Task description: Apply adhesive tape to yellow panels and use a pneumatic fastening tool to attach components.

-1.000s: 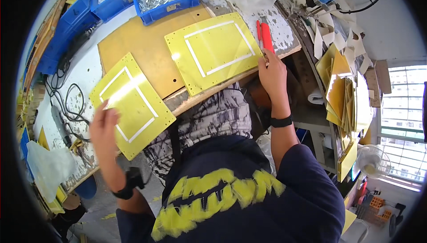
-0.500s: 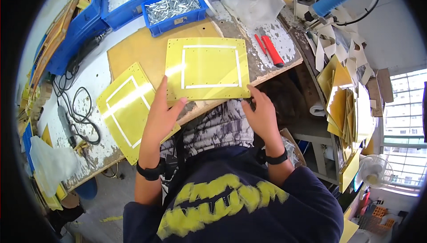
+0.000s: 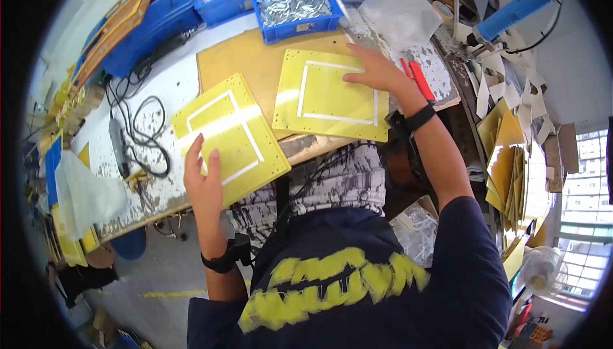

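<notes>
Left hand (image 3: 203,180) spread over left panel (image 3: 235,141), right hand (image 3: 378,71) spread over right panel (image 3: 335,97)!
Touching? Can't tell! The left one juts past the bench (image 3: 179,71) just right of that hand, so a stray lapward push could tip it off.

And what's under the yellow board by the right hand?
A tan sheet sticks out past the left side of the yellow board, and the bench's wooden edge shows below its near side. Whatever lies directly beneath is covered, so I can't see it.
</notes>
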Motion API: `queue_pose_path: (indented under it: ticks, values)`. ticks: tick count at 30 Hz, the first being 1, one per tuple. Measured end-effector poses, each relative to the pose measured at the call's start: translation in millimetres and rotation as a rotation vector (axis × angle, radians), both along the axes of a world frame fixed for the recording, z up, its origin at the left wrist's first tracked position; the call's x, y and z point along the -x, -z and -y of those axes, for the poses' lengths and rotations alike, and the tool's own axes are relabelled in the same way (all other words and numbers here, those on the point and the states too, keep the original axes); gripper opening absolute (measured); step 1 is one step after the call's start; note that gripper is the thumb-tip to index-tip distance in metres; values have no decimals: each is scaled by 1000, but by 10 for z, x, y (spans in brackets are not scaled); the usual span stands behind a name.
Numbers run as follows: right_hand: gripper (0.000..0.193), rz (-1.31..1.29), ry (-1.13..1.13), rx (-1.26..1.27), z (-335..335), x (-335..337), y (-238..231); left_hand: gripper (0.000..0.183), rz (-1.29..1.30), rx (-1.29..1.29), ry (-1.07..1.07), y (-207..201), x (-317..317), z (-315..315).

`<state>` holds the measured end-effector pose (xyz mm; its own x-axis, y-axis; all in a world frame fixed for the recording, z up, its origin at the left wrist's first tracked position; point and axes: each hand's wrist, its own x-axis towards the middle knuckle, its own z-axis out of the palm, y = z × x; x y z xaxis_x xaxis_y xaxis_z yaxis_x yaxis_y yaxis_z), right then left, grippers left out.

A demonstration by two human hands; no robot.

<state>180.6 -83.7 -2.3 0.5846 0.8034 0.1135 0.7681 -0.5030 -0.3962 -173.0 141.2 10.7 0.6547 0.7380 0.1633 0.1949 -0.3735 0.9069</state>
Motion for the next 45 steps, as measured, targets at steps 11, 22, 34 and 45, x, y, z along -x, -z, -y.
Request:
queue_pose_path:
  ticks: [11, 22, 34, 45]
  values:
    - [66, 60, 331, 228, 248, 901, -159, 52, -214, -170, -132, 370, 498, -350]
    - [57, 37, 657, 171, 339, 1772, -189, 53, -278, -207, -70, 404, 269, -387]
    - [27, -278, 716, -265, 745, 1650, 45, 52, -155, -150, 67, 482, 120, -627]
    - [20, -619, 674, -572, 1107, 1574, 233, 41, -52, 103, 73, 542, -164, -615]
